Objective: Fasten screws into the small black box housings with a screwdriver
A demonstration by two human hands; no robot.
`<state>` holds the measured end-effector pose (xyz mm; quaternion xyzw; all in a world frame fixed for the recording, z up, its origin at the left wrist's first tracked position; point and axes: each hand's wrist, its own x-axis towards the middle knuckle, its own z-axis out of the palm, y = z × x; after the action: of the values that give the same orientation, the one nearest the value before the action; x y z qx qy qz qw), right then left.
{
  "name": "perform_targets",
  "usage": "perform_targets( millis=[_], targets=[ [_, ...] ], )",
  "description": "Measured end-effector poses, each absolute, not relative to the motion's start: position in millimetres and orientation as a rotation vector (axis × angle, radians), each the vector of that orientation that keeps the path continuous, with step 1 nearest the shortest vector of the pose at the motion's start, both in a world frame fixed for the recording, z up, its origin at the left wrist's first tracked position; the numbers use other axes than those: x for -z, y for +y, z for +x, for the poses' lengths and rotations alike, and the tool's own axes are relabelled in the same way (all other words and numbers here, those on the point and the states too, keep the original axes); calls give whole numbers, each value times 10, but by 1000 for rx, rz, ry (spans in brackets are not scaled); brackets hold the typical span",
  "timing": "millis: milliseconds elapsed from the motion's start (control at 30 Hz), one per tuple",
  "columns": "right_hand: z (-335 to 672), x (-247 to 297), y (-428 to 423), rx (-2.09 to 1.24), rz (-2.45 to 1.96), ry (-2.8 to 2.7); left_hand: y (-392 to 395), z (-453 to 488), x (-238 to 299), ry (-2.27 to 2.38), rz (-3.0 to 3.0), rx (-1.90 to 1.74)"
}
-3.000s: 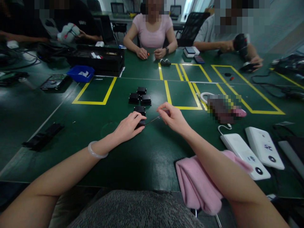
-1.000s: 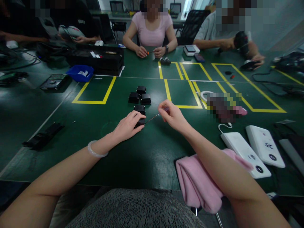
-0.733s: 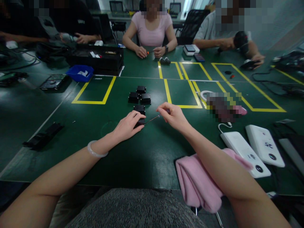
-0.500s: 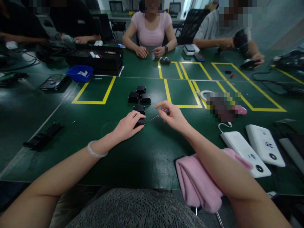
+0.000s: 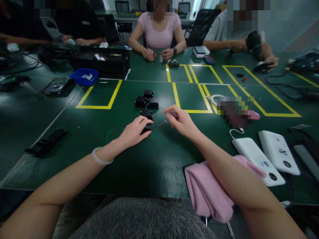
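My left hand (image 5: 134, 131) is closed on a small black box-shaped part (image 5: 147, 128), pressing it to the green table; the fingers cover much of it. In my right hand (image 5: 182, 122) is a thin screwdriver (image 5: 160, 125), its handle mostly hidden by the fingers. The shaft slants down to the left, and its tip meets the side of the held black part. Just beyond stands another black part (image 5: 146, 114), close to my left fingers. Several similar black parts (image 5: 153, 103) lie grouped farther up the table.
Joined black pieces (image 5: 47, 142) lie at left. A blue tray (image 5: 84, 77) sits beside a black bin (image 5: 109, 68). On the right are white power banks (image 5: 256, 159) and a pink cloth (image 5: 206, 189) under my forearm. Yellow tape (image 5: 196, 112) marks the table; several people sit opposite.
Both hands, the black part and the screwdriver hold nearly the same positions. The whole view has shifted very slightly.
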<state>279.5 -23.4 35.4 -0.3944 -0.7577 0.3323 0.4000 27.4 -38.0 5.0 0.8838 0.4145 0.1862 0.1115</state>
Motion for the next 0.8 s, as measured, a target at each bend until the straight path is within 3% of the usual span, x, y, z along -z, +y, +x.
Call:
perform_targets(
  millis=[800],
  targets=[
    [2784, -342, -227, -937, -960, -1876, -380, 277, -28, 1228, 2601, -571]
  ],
)
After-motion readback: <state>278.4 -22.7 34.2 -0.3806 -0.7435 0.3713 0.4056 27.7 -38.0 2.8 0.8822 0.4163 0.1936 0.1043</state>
